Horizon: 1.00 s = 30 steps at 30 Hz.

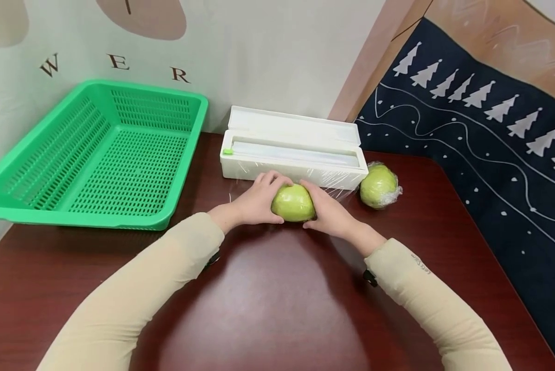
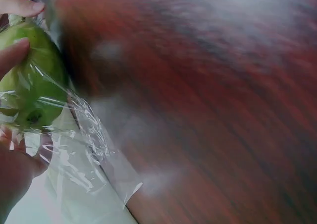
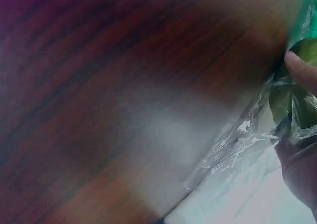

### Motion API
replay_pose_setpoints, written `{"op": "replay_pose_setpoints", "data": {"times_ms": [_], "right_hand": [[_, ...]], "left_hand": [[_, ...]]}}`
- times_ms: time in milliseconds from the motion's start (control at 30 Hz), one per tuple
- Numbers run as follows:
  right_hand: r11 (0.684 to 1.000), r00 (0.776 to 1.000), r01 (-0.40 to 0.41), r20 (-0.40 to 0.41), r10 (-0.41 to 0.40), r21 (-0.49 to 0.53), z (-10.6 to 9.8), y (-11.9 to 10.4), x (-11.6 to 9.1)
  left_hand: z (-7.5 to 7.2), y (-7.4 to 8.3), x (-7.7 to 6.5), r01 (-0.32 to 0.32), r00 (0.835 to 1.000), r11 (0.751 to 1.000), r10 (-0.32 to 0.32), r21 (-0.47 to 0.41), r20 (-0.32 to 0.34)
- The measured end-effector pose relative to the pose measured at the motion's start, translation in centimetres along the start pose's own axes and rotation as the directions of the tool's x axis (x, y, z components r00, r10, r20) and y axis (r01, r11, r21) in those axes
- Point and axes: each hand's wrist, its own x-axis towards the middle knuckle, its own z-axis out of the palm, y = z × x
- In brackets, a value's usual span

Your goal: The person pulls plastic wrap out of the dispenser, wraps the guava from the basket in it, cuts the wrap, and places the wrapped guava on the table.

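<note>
A round yellow-green fruit (image 1: 293, 203) sits between both hands in the head view, its exact kind uncertain. My left hand (image 1: 258, 200) grips its left side and my right hand (image 1: 331, 210) its right side, fingers and thumbs curved round it. Clear cling film (image 2: 94, 135) stretches over the fruit in the left wrist view and trails loosely past it. Film (image 3: 233, 147) also shows beside the fruit in the right wrist view. Just behind the hands stands a white cling film box (image 1: 291, 172) with its lid raised and a green slider (image 1: 228, 152) at the left.
A second green fruit (image 1: 379, 186), wrapped in film, lies right of the box. At the left stands an empty green plastic basket (image 1: 177, 193). The dark red wooden table (image 1: 268, 304) meets a printed wall cloth (image 1: 277, 56) behind and a navy cloth (image 1: 481, 154) at the right.
</note>
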Motion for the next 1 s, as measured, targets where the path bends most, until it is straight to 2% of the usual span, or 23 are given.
{"op": "replay_pose_setpoints", "data": {"times_ms": [133, 233, 433, 600, 833, 1000], "right_hand": [[0.99, 0.997, -0.069, -0.009, 0.071, 0.122, -0.1, 0.6, 0.4], [0.98, 0.996, -0.085, 0.001, 0.087, 0.18, -0.3, 1.0, 0.7], [0.984, 0.998, -0.062, -0.014, 0.065, 0.166, -0.6, 1.4, 0.9], [0.987, 0.995, -0.084, -0.034, 0.09, 0.14, -0.9, 1.6, 0.9], [0.941, 0.984, -0.146, -0.055, 0.171, 0.305, -0.7, 2.0, 1.0], [0.94, 0.982, -0.161, -0.049, 0.184, 0.301, -0.9, 2.1, 1.1]], "left_hand": [[-0.1, -0.3, 0.5, 0.034, 0.999, 0.998, -0.033, -0.046, 0.009], [-0.3, -0.5, 0.7, 0.066, 0.998, 0.994, -0.066, -0.083, 0.011], [-0.6, -0.7, 0.8, 0.127, 0.992, 0.983, -0.125, -0.131, 0.022], [-0.6, -0.8, 0.8, 0.146, 0.989, 0.978, -0.144, -0.148, 0.019], [-0.3, -1.0, 0.8, 0.223, 0.975, 0.948, -0.223, -0.229, 0.024], [-0.2, -1.4, 0.9, 0.225, 0.97, 0.934, -0.241, -0.277, -0.022]]}}
